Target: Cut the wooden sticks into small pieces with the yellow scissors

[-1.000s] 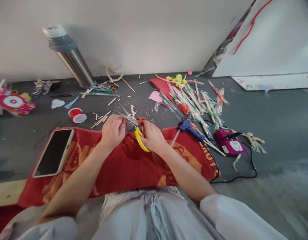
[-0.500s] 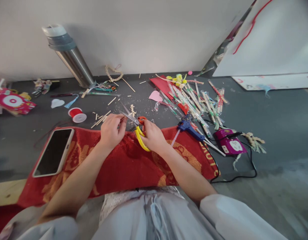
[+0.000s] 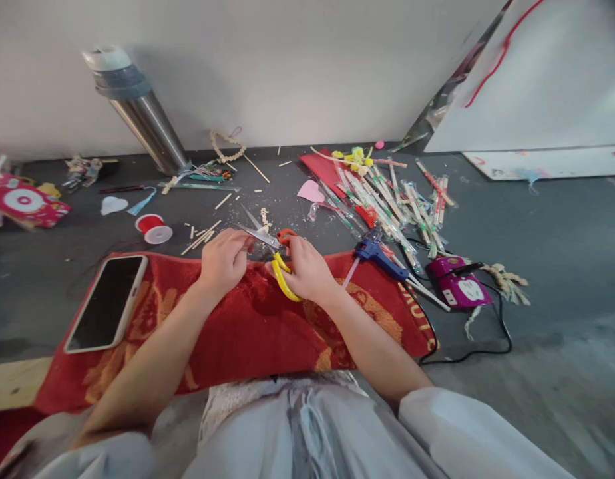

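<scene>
My right hand grips a pair of scissors with one yellow and one orange handle, its blades parted and pointing up and left. My left hand is closed in a pinch beside the blades; what its fingers hold is too hidden to make out. Just beyond the blades lies a small pile of cut wooden bits. Thin cut sticks lie beyond my left hand. Both hands are over the far edge of a red towel.
A phone lies on the towel's left. A spool of red ribbon and a steel flask stand beyond. To the right are a blue glue gun, wrapped chopsticks and a purple power box with a black cable.
The scissors and my right hand have shifted very slightly to the right. My left hand's fingers have curled in a little beside the blades. Everything else lies as before.
</scene>
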The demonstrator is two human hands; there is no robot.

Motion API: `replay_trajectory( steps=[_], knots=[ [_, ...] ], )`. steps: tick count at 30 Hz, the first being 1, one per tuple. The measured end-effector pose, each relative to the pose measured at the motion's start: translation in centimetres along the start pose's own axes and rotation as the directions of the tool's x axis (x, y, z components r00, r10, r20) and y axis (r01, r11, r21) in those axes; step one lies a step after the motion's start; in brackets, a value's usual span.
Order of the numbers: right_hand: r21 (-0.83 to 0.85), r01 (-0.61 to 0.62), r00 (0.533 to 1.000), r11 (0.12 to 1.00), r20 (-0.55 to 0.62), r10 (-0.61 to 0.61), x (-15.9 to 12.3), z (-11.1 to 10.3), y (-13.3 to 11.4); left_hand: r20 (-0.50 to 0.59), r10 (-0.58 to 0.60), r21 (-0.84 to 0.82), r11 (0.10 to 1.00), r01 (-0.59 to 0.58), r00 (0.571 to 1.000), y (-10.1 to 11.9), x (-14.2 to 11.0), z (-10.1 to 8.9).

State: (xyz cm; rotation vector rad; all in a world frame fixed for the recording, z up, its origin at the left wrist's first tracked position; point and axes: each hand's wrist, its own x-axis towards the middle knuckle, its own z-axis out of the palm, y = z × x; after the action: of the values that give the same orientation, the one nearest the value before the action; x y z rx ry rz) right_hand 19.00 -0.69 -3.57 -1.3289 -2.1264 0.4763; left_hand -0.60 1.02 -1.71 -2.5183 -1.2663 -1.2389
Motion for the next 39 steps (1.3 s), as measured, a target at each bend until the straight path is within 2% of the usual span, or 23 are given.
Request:
replay_trajectory(
  steps=[3,5,9,14,19,24,32,39],
  knots=[
    [0.008,0.027,0.999,1.000,-0.021,-0.027,0.0,0.0,0.2,0.056,-0.086,-0.038,0.995,0.088,0.995,0.4,0.3,-0.3],
    [0.017,0.044,0.999,0.999,-0.025,-0.043,0.0,0.0,0.2,0.107,-0.170,-0.120,0.976,0.183,0.980,0.6,0.5,-0.4],
    [0.035,0.053,0.998,0.998,-0.028,-0.052,0.0,-0.3,0.2,0.223,-0.323,-0.337,0.860,0.384,0.920,0.5,0.7,-0.2],
    [0.035,0.054,0.998,0.998,-0.043,-0.052,0.0,-0.6,0.2,0.321,-0.336,-0.558,0.688,0.463,0.886,0.4,0.9,-0.2],
    [0.052,0.054,0.998,0.997,-0.036,-0.052,0.0,-0.4,0.4,0.369,-0.348,-0.610,0.610,0.507,0.862,0.6,1.0,-0.2],
    [0.074,0.034,0.999,0.997,-0.008,-0.033,0.1,-0.3,0.6,0.384,-0.359,-0.593,0.611,0.525,0.851,0.8,1.1,-0.3],
    [0.055,0.023,1.000,0.998,-0.003,-0.023,0.1,-0.4,0.7,0.316,-0.381,-0.453,0.744,0.492,0.869,1.5,1.4,-0.4],
    [0.053,0.015,1.000,0.998,0.011,-0.016,0.1,-0.4,0.7,0.282,-0.380,-0.428,0.772,0.470,0.881,1.7,1.4,-0.3]
  ],
)
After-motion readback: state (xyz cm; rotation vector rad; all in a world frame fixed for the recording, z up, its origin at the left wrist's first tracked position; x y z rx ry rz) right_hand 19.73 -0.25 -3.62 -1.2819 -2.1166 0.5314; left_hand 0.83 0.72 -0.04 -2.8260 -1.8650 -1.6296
